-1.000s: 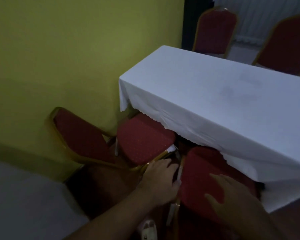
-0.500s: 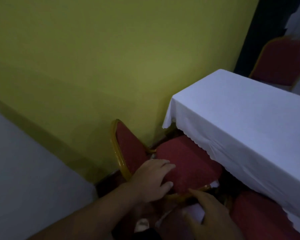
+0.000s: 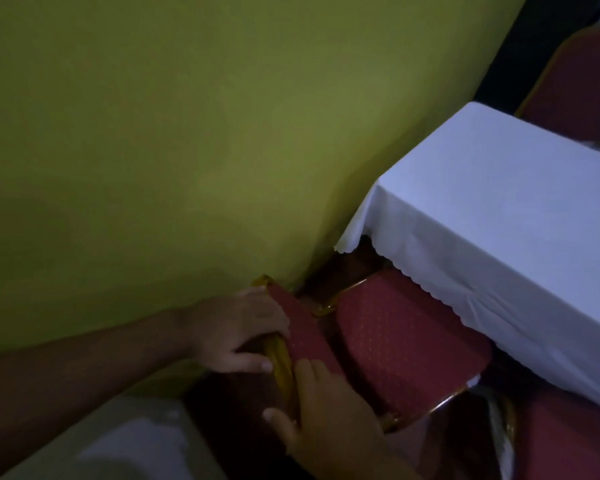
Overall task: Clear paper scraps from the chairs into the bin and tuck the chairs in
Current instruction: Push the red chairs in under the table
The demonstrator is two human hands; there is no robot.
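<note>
The left hand grips the upper edge of the red-upholstered, gold-framed chair backrest, fingers wrapped over the frame. The right hand lies on the same backrest lower down, fingers extended; whether it grips cannot be told. The chair seat sits partly under the white-clothed worktop, beside the yellow-green wall.

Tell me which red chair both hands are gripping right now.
The red chair by the yellow wall: left hand and right hand both hold its backrest. The neighbouring chair and far chair are untouched.
</note>
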